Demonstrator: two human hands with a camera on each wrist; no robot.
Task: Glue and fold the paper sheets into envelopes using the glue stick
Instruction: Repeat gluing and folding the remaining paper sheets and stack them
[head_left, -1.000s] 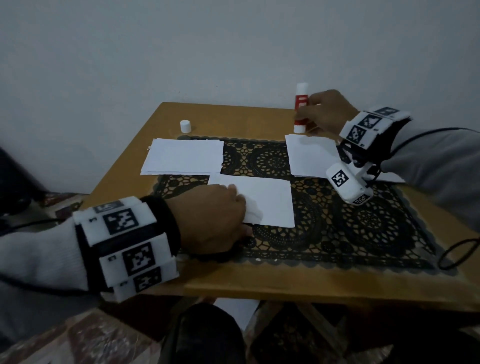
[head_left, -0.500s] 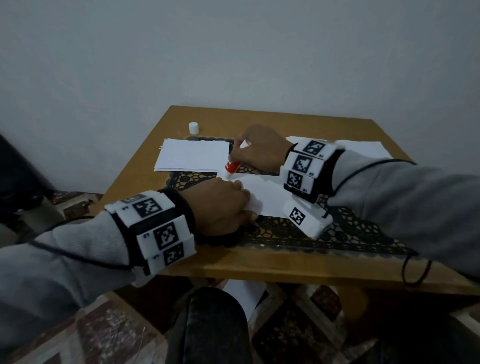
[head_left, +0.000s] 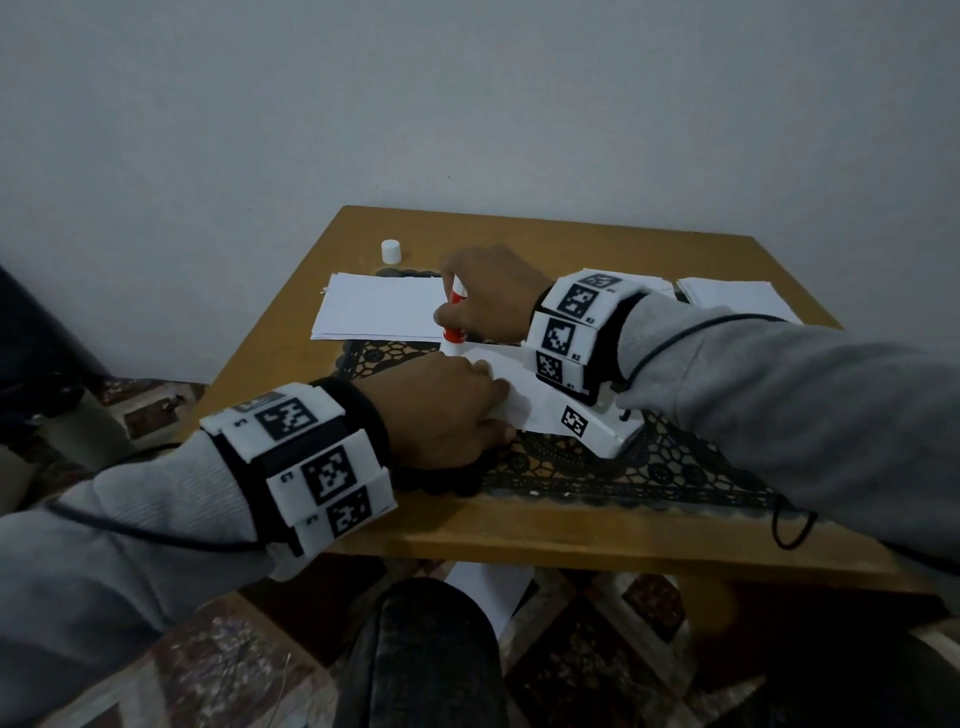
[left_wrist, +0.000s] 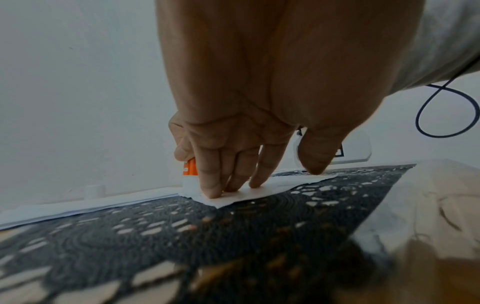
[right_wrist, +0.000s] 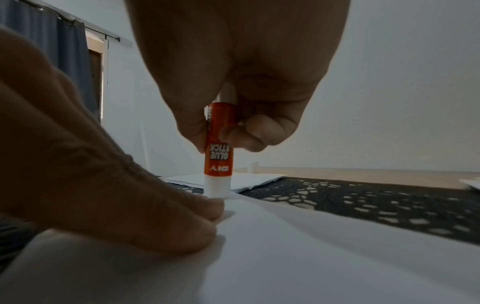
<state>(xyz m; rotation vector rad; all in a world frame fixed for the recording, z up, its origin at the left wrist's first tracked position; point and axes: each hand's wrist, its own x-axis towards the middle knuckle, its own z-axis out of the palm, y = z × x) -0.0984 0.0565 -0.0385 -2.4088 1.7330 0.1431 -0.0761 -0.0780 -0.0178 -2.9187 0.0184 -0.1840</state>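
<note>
firmly — right hand (right_wrist: 233, 86) pinching glue stick (right_wrist: 219, 152), left hand (left_wrist: 233, 115) fingers flat on paper sheet (right_wrist: 311, 257)

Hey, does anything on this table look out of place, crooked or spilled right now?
Nothing spilled or damaged. The only loose item is the glue stick's white cap, standing alone near the table's far left corner, apart from the glue stick in the right hand. The left hand holds the paper sheet flat.

This looks like a room in a home: a small wooden counter (head_left: 524, 530) against a plain wall (head_left: 467, 104), a black lace mat (head_left: 649, 467) on it, a patterned tile floor (head_left: 208, 649), and a blue curtain (right_wrist: 64, 61) on a rod beside a doorway.
</note>
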